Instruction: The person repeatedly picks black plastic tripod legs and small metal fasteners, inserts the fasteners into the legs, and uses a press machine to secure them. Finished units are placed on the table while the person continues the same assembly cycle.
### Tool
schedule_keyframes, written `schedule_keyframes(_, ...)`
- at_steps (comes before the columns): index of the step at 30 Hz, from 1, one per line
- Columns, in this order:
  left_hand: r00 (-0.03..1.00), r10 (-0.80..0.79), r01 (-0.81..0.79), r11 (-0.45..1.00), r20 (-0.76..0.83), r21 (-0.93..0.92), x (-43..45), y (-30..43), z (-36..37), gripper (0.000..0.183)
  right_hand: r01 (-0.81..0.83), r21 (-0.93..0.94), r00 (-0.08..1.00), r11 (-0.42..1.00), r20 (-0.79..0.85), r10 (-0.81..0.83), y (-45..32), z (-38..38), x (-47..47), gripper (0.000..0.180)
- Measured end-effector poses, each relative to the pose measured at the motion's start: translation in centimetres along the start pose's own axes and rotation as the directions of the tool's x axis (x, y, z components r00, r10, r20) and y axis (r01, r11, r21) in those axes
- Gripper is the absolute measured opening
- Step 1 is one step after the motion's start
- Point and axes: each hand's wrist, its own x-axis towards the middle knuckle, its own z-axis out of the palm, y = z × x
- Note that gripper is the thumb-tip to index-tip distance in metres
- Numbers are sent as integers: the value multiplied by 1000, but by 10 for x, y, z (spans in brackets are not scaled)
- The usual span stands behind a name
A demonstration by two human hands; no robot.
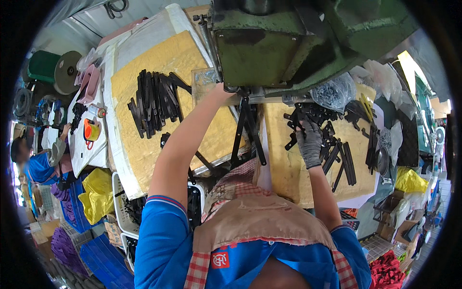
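My left hand reaches under the edge of a green machine; its fingers are mostly hidden there, so its grip does not show. Joined black metal bars hang in a V below the machine, just right of that hand. On the right board, my right hand, in a grey knit glove, rests at a pile of black metal brackets; whether it grips one is unclear. Loose black bars lie beside it. Many black flat bars are heaped on the left yellow board.
A clear tray of small metal parts sits by the machine. A plastic bag of fasteners lies behind the brackets. White baskets stand low at left, and another person works at far left. A metal bowl is at right.
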Motion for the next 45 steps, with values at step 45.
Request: schedule_keyframes(45,912,71,-158,970,-404,-186,-62,78,-48,24,-84,110,965,990,258,53,-7,5,-5,52)
